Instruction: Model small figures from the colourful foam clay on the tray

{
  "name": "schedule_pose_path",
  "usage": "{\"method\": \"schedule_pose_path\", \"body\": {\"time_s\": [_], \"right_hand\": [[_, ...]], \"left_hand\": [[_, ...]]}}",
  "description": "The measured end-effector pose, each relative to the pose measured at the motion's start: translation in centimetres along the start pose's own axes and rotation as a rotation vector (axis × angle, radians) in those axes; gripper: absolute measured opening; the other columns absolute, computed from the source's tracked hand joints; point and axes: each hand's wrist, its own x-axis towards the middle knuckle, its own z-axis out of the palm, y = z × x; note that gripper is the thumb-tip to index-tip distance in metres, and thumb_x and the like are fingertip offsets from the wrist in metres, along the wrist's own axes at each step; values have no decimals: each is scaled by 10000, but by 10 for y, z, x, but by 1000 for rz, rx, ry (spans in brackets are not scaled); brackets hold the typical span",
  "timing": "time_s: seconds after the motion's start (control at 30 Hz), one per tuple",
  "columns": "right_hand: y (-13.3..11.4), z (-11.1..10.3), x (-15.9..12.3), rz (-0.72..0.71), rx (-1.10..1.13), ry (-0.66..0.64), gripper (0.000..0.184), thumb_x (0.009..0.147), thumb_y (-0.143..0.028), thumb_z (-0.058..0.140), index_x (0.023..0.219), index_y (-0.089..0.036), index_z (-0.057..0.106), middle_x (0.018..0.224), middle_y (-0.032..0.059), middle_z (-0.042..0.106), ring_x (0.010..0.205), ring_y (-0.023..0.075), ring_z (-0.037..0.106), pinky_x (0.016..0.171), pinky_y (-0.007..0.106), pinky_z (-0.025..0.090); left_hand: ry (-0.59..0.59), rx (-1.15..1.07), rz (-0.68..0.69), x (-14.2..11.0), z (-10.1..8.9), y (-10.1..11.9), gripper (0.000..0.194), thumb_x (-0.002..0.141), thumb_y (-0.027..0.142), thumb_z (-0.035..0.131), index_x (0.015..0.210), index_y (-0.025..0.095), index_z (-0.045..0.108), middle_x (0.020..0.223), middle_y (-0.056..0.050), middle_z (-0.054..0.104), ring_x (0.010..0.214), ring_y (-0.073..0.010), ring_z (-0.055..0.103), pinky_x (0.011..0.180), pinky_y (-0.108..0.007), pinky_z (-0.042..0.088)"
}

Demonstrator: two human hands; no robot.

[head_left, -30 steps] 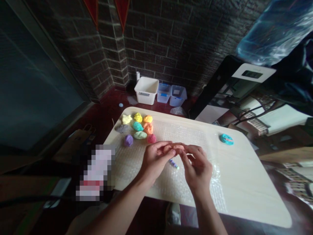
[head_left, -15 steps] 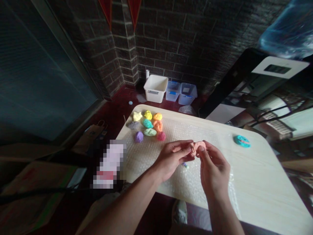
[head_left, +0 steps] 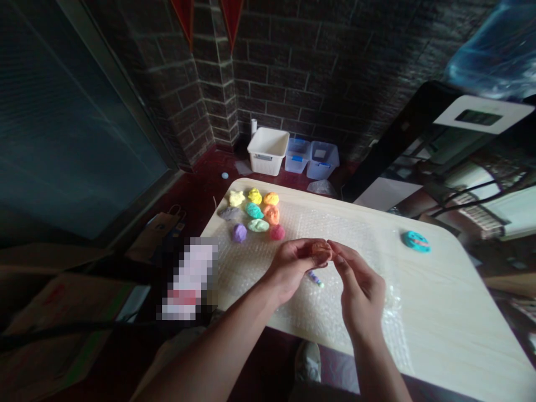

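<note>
Dark brick wall (head_left: 288, 50), two red pointed pennants (head_left: 231, 19) against it, white basket (head_left: 268, 163) beside two clear bins (head_left: 321, 165) on dark red floor (head_left: 205, 177), black-and-white appliance (head_left: 475, 114) at right, perhaps a water dispenser, cardboard box (head_left: 46, 312) at lower left

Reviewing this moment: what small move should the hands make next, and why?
Probably a light pinch by the right hand on the right edge of the peach-orange, soft-looking lump. The left hand holds the lump, steadying it, and the right fingertips are already at that edge, though whether they grip it is hard to tell. The lump's surface looks uneven.
</note>
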Motion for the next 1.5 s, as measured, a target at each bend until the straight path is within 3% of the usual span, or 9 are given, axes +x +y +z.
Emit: {"method": "schedule_pose_path", "body": {"time_s": [0.17,0.4,0.53,0.8,0.97,1.07,1.17,1.33,1.5], "right_hand": [[-1,6,-2,21,12,-19,271,967,-449,740,1139,-264,836,1248,108,808,1196,328,732,1073,543,556],[3,7,-1,98,128,40,629,920,-484,792,1491,-278,625,1421,173,723,1219,344,746,1010,553,613],[5,5,3,153,62,-31,565,847,-510,858,1333,-245,743,1305,172,787,1111,350,791,912,517,664],[-2,10,5,240,42,-58,490,764,-589,893,1019,-172,850,853,117,848,732,284,804,648,373,661],[-1,6,7,170,-48,51,477,877,-642,778,838,-169,820,596,35,704,557,203,669,529,296,524],[-1,5,5,108,-164,32,561,942,-658,695,631,-192,709,559,17,630,526,167,589,504,276,432],[0,7,2,94,-233,39,604,970,-680,640,604,-201,666,549,15,618,516,164,575,512,278,423],[3,9,3,109,-167,7,614,979,-705,594,701,-183,757,734,91,773,689,243,731,636,322,553],[5,-1,10,118,-144,23,576,906,-677,718,1161,-165,788,1073,151,837,928,302,806,759,372,632]], "left_hand": [[63,23,53,2,2,3,273,616,202,976,848,156,839,843,-57,786,774,-151,693,785,-273,556],[63,304,80,0,3,-8,298,682,316,975,885,163,819,870,-100,800,802,-212,723,785,-332,574],[-59,375,83,-1,4,-15,259,732,354,945,879,167,843,866,-108,808,772,-227,735,794,-380,606],[-66,336,83,-7,3,-5,209,716,286,933,824,152,814,852,-115,813,797,-246,761,812,-384,606],[-85,270,40,-7,0,-6,350,667,100,874,1002,158,793,975,-116,825,865,-219,768,826,-334,577],[-94,304,55,-5,-2,-10,249,697,86,828,934,147,782,961,-116,815,852,-207,756,812,-324,564],[-67,317,58,-3,-4,-13,200,699,104,842,879,145,765,911,-102,796,802,-193,736,775,-320,561],[-34,340,76,-1,-5,-10,310,643,239,959,856,124,767,856,-92,780,761,-180,701,739,-318,555],[19,387,74,-2,-4,-6,341,668,308,966,890,130,778,862,-90,777,753,-174,688,699,-304,536]]}}
